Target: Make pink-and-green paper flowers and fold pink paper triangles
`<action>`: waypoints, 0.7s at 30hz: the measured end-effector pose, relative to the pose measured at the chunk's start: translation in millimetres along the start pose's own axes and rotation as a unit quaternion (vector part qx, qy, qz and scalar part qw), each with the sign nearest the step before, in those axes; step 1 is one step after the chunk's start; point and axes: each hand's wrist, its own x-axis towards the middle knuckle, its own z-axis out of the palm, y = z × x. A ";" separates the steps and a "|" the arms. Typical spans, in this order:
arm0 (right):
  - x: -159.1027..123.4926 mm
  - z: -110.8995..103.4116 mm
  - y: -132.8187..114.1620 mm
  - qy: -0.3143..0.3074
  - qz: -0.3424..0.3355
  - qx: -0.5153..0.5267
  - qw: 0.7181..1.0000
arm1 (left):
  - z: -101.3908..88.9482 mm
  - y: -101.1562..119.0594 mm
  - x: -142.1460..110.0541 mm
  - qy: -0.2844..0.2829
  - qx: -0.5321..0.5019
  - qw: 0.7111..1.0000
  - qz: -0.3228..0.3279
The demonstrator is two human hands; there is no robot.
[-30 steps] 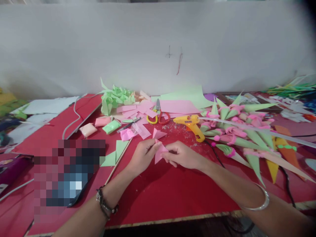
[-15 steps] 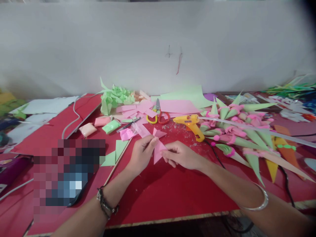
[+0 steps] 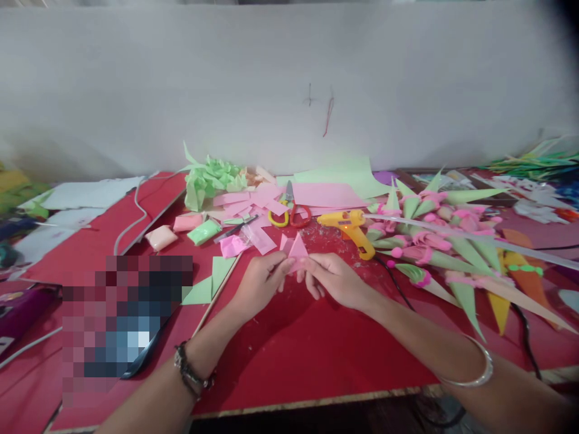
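Note:
A small piece of folded pink paper [image 3: 297,248] is pinched between both hands above the red tabletop, its pointed tips facing away from me. My left hand [image 3: 265,280] grips its left side between thumb and forefinger. On the other side, my right hand [image 3: 332,278] pinches the lower right edge, with its remaining fingers curled beneath. The fingers cover the lower part of the paper. Just beyond the hands lie scissors [image 3: 289,212] with yellow and red handles. A yellow glue gun [image 3: 350,229] with a long clear glue stick rests to their right.
Pink and green cone-shaped paper pieces [image 3: 434,241] are heaped at the right. Green paper pieces [image 3: 212,178], pink sheets [image 3: 328,194] and small clay packets [image 3: 203,231] lie at the back. A stick [image 3: 217,295] and a blurred-out dark object [image 3: 140,325] are on the left.
The pink paper has turned so that its points face away from me. Both hands have come closer together, and the right hand has shifted slightly up beside the left.

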 end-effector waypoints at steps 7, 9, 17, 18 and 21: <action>3.1 -2.3 6.9 0.025 -0.007 -0.022 0.999 | -2.6 0.4 1.8 0.044 -0.058 0.997 -0.022; 5.1 -3.1 9.7 0.075 -0.058 -0.071 0.993 | -6.4 -2.0 5.1 0.111 -0.087 0.989 -0.042; 24.5 2.6 27.4 0.124 -0.166 -0.370 0.906 | -11.2 -7.8 12.4 0.221 -0.171 0.958 -0.060; 27.1 3.1 29.2 0.113 -0.158 -0.393 0.899 | -10.7 -7.8 12.2 0.218 -0.174 0.958 -0.059; 31.9 1.9 31.0 0.080 -0.148 -0.434 0.885 | -10.0 -8.6 11.6 0.215 -0.174 0.959 -0.057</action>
